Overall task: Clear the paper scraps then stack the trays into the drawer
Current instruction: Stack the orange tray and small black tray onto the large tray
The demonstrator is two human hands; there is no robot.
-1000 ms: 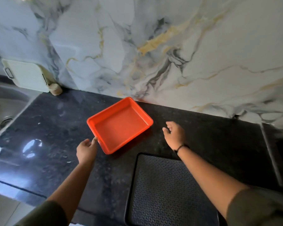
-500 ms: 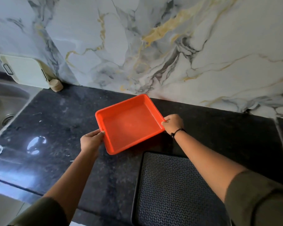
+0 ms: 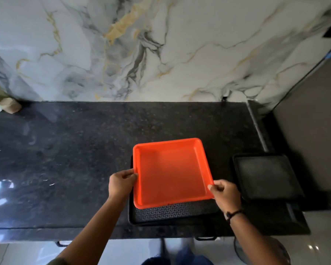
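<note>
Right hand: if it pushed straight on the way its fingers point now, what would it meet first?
The right hand points up-left and already pinches the orange tray at its near right corner, so it would press into that tray's rim at once. The left hand holds the opposite edge.

In front of me runs a dark speckled countertop (image 3: 69, 153), backed by a marble wall (image 3: 161, 48) veined grey and gold. A small beige block (image 3: 10, 106) sits at its far-left corner.
</note>
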